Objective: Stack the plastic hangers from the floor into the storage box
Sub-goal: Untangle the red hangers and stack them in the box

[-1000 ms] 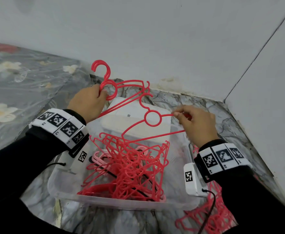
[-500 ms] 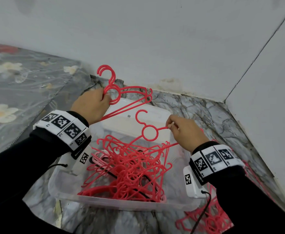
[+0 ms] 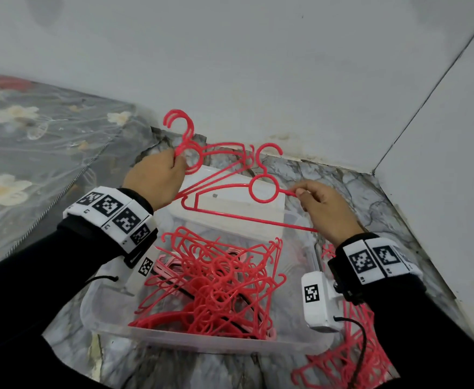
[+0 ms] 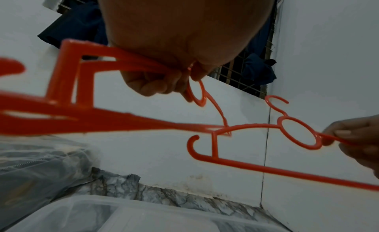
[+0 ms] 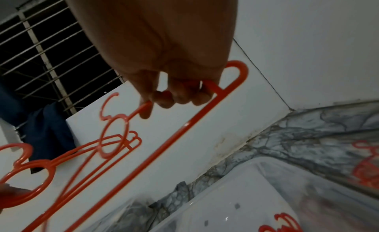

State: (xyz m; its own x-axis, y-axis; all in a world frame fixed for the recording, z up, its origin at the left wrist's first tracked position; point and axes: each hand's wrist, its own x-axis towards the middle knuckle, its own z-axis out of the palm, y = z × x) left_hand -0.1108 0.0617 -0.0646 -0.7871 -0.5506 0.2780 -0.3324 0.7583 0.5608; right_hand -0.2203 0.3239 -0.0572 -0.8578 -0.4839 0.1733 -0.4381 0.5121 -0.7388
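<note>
My left hand (image 3: 178,164) grips two red plastic hangers (image 3: 216,153) together at their neck rings, hooks pointing up, above the far left of the clear storage box (image 3: 202,341). My right hand (image 3: 300,192) pinches the shoulder bar of a single red hanger (image 3: 264,189), held level over the box, with its left end close under the left pair. A tangled pile of red hangers (image 3: 216,284) lies in the box. The left wrist view shows my left hand (image 4: 164,83) curled round the hangers (image 4: 82,118). In the right wrist view my fingers (image 5: 174,96) curl round the single hanger's bar (image 5: 184,125).
More red hangers (image 3: 351,360) lie on the marble floor right of the box. A white lid (image 3: 244,203) lies at the box's far end. White walls (image 3: 286,80) meet in a corner behind. A flowered plastic-covered surface (image 3: 33,136) runs along the left.
My right hand dipped toward the pile, then rose with the single hanger, which now hangs free of the tangle. My left hand kept its hold on its hangers, drifting slightly right.
</note>
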